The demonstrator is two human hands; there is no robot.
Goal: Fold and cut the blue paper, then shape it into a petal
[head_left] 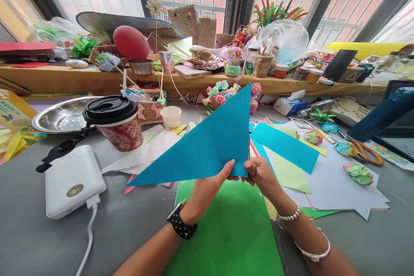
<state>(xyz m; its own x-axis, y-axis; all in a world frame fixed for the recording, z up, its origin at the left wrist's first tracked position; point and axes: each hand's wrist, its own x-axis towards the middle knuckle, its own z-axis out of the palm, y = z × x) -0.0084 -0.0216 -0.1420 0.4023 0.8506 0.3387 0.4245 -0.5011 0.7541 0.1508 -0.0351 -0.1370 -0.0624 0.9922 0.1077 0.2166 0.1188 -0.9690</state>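
With both forearms reaching in from the bottom of the view and angled toward each other, I hold a blue sheet of paper [207, 142], triangular in outline, upright above a green board [223, 233] on a gray desk [129, 241]. My left hand [211, 187] grips the lower edge, its thumb laid against the face of the paper and pointing up to the right, most of its fingers hidden behind; a dotted black watch strap [183, 223] circles the wrist. My right hand [262, 177] is closed on the lower right corner, thumb bent, fingers curled in, just beside the left fingertips. A beaded bracelet [291, 212] and a silver bangle [315, 255] ring that arm. The sheet's long tip reaches left toward a white power bank [76, 181], and its peak rises in front of crocheted flowers [218, 94]. To the right, a blue paper strip [286, 146] lies over other sheets, with orange-handled scissors [365, 151] farther off.
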